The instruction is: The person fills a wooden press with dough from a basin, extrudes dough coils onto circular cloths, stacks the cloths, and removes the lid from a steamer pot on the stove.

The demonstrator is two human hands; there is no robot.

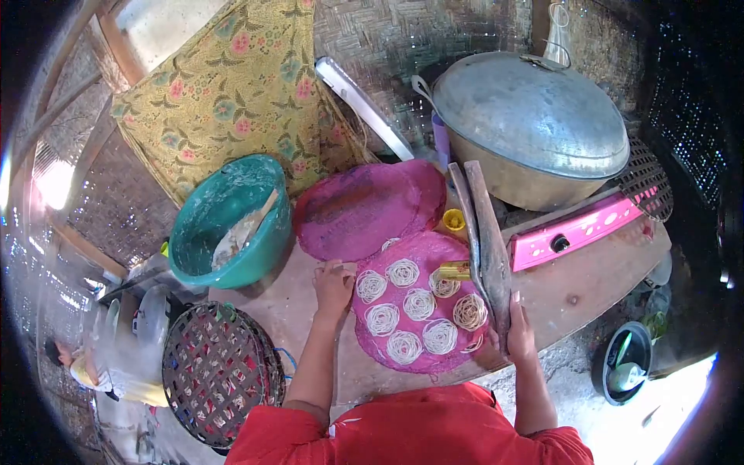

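Note:
My right hand (521, 333) is closed around the lower end of a wooden noodle press (490, 240). The press has two long, worn handles and a brass cylinder (455, 270) sticking out to the left. That cylinder is over a pink round mesh mat (372, 341), which carries several coiled nests of thin white noodles (419, 304). One nest (470, 311), near the press, looks browner than the others. At the mat's left edge, my left hand (333, 287) has its fingers bent and seems to pinch the rim; the fingertips are partly hidden.
Behind the mat lie more pink round mats (364, 209). A green basin (232, 225) with dough and a wooden spoon stands left. A large lidded pot (535, 124) and a pink stove (577, 236) are at right. A woven basket (221, 372) sits lower left.

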